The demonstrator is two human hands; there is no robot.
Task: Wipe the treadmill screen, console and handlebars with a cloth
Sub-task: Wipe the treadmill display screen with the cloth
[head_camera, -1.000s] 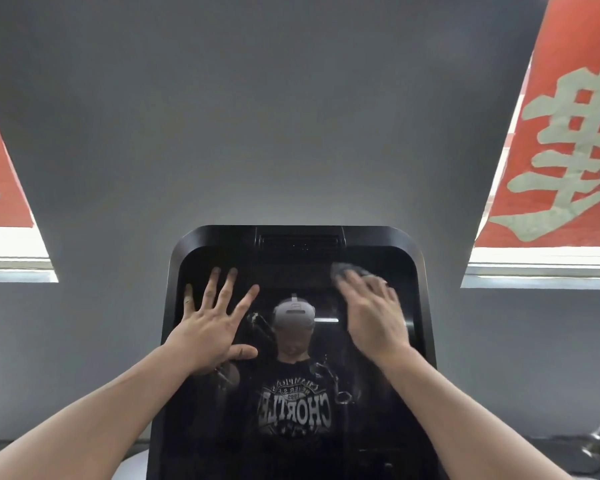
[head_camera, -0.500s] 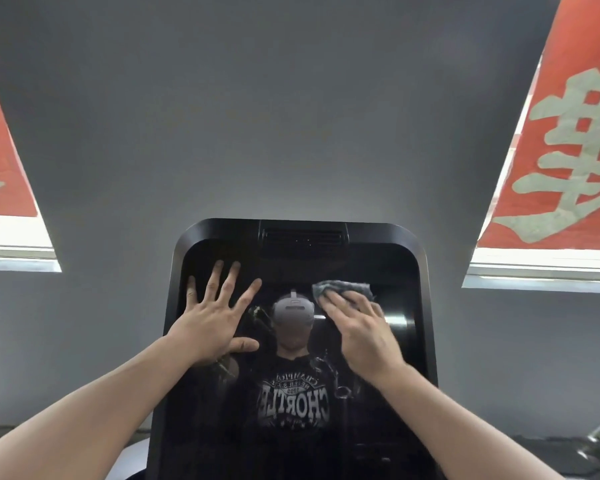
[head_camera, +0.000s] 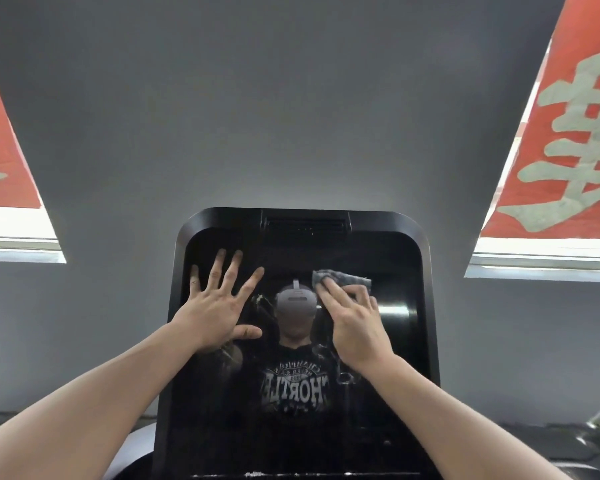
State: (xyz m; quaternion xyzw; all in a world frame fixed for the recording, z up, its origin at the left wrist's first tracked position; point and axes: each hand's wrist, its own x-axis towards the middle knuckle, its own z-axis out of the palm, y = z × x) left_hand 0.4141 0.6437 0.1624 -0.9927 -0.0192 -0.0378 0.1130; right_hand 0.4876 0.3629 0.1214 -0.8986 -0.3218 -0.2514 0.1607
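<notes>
Grey cloth (head_camera: 343,278) under right hand (head_camera: 355,327), on screen (head_camera: 395,341).

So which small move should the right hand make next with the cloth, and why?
Probably slide the cloth down the black screen. The right hand presses it flat near the top, the glass below looks not yet wiped, and the left hand lies spread on the left part.

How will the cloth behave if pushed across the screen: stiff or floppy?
Likely floppy: the cloth shows crumpled folds beyond the right hand. It probably slides easily, since the screen is glossy enough to mirror the person. Straight fingers pressing it may let it bunch.
</notes>
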